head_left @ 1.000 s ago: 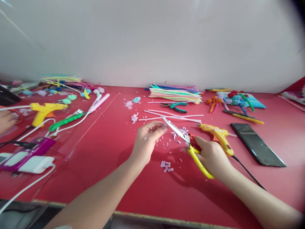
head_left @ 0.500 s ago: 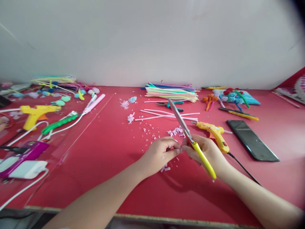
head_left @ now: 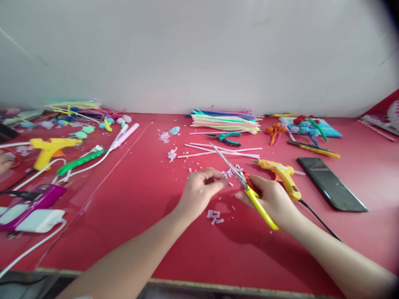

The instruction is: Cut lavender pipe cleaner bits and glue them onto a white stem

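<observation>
A pair of scissors (head_left: pixel 263 211) with yellow handles is held in my right hand (head_left: pixel 277 198), its blades pointing up and to the left. My left hand (head_left: pixel 199 192) is beside it, thumb and fingertips pinched; whatever may be between them is too small to make out. Below the hands lie several short lilac snippets (head_left: pixel 213 215) of pipe cleaner. More cut snippets (head_left: pixel 230 172) are heaped behind the scissor blades. Further back, several pale pink pipe cleaners (head_left: pixel 199 154) lie crossed on the red table (head_left: pixel 131 207).
Pliers (head_left: pixel 229 139) lie before a bundle of coloured pipe cleaners (head_left: pixel 224 121). To the right are a yellow glue gun (head_left: pixel 285 173), a phone (head_left: pixel 330 182) and a cutter (head_left: pixel 314 148). Cables, a purple power strip (head_left: pixel 46 199) and another glue gun (head_left: pixel 51 149) occupy the left, near another person's hand (head_left: pixel 4 162).
My hands have moved apart: the left slightly left and up, the right slightly right. The scissors have tilted further left, uncovering the pliers and the near snippets.
</observation>
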The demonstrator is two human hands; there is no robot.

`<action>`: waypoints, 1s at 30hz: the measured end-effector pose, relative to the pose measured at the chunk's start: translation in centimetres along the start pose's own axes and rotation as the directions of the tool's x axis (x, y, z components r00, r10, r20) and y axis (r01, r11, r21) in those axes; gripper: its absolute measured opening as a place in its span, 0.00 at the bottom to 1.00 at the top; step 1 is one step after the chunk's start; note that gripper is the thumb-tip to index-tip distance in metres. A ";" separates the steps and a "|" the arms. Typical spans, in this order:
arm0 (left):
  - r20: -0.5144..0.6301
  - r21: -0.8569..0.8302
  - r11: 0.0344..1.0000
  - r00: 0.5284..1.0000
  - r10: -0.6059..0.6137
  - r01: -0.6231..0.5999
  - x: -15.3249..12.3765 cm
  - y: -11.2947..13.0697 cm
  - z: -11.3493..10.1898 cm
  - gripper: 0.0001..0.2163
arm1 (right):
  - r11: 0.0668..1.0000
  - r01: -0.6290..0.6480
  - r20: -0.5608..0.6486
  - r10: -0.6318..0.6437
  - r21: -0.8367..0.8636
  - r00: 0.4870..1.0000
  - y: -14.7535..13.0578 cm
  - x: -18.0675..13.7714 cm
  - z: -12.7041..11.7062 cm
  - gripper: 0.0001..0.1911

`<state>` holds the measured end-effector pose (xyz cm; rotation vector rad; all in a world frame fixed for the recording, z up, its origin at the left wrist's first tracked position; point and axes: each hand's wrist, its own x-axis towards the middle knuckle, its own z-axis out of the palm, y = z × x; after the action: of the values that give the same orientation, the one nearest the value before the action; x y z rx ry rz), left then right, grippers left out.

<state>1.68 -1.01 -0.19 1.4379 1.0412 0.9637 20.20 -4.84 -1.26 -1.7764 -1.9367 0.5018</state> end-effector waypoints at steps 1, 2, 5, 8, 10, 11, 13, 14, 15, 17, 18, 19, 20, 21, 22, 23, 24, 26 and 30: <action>-0.066 -0.069 0.997 0.997 -0.028 0.023 0.2 0.0 -0.3 0.04 | 0.997 0.003 -0.009 -0.004 -0.075 1.000 0.0 0.0 0.0 0.18; -0.124 -0.134 0.990 0.991 -0.054 0.037 0.4 0.0 -0.5 0.04 | 0.990 0.006 -0.010 -0.008 -0.142 1.000 0.1 0.0 0.1 0.18; -0.203 -0.283 0.959 0.975 -0.088 0.027 0.8 0.1 -1.1 0.03 | 0.956 0.024 -0.007 -0.027 -0.292 1.000 0.0 0.0 0.3 0.18; -0.237 -0.344 0.939 0.968 -0.081 -0.006 0.8 0.3 -1.3 0.02 | 0.921 0.044 -0.021 -0.057 -0.387 0.998 0.1 -0.1 0.5 0.20; -0.246 -0.360 0.933 0.966 -0.081 -0.014 0.7 0.4 -1.4 0.02 | 0.906 0.054 -0.025 -0.071 -0.420 0.997 0.2 -0.1 0.6 0.20; -0.249 -0.366 0.931 0.965 -0.080 -0.017 0.7 0.4 -1.4 0.01 | 0.900 0.057 -0.026 -0.076 -0.432 0.997 0.3 -0.1 0.7 0.21; -0.249 -0.370 0.929 0.966 -0.075 -0.023 0.7 0.4 -1.4 0.01 | 0.890 0.065 -0.031 -0.089 -0.452 0.996 0.5 -0.2 0.7 0.21; -0.247 -0.369 0.929 0.966 -0.071 -0.026 0.7 0.4 -1.4 0.01 | 0.884 0.070 -0.036 -0.097 -0.462 0.995 0.5 -0.2 0.8 0.20; -0.245 -0.368 0.929 0.967 -0.067 -0.029 0.7 0.4 -1.4 0.01 | 0.878 0.076 -0.039 -0.107 -0.473 0.993 0.6 -0.2 0.8 0.20; -0.241 -0.369 0.929 0.969 -0.061 -0.033 0.7 0.4 -1.3 0.02 | 0.866 0.091 -0.047 -0.130 -0.492 0.990 0.8 -0.2 0.8 0.20; -0.239 -0.371 0.928 0.969 -0.061 -0.034 0.6 0.4 -1.3 0.02 | 0.861 0.099 -0.051 -0.143 -0.498 0.988 0.8 -0.2 0.8 0.20; -0.239 -0.374 0.927 0.969 -0.060 -0.035 0.6 0.4 -1.3 0.02 | 0.858 0.106 -0.057 -0.155 -0.503 0.986 0.9 -0.1 0.8 0.20; -0.238 -0.378 0.925 0.969 -0.059 -0.037 0.6 0.5 -1.3 0.02 | 0.855 0.112 -0.064 -0.167 -0.506 0.984 0.9 -0.1 0.9 0.20; -0.239 -0.382 0.923 0.969 -0.059 -0.038 0.6 0.5 -1.3 0.02 | 0.853 0.116 -0.072 -0.176 -0.509 0.982 0.9 -0.1 0.9 0.20; -0.240 -0.387 0.921 0.969 -0.060 -0.039 0.6 0.5 -1.2 0.02 | 0.851 0.118 -0.079 -0.184 -0.512 0.980 1.0 -0.1 0.9 0.20; -0.240 -0.394 0.918 0.969 -0.060 -0.041 0.5 0.5 -1.2 0.02 | 0.849 0.121 -0.085 -0.191 -0.515 0.978 1.0 -0.1 0.9 0.20; -0.238 -0.401 0.915 0.969 -0.061 -0.041 0.5 0.5 -1.2 0.02 | 0.846 0.122 -0.089 -0.196 -0.518 0.977 1.0 -0.1 0.9 0.20; -0.233 -0.413 0.910 0.970 -0.063 -0.040 0.5 0.5 -1.2 0.02 | 0.845 0.125 -0.093 -0.202 -0.520 0.975 1.1 -0.1 0.9 0.20; -0.227 -0.423 0.906 0.972 -0.065 -0.038 0.6 0.4 -1.2 0.01 | 0.847 0.129 -0.090 -0.203 -0.516 0.975 1.2 -0.1 1.1 0.20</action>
<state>0.73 -0.13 0.35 0.9692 0.9338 1.2856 20.62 -4.79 -2.85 -1.8484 -2.2321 -0.2215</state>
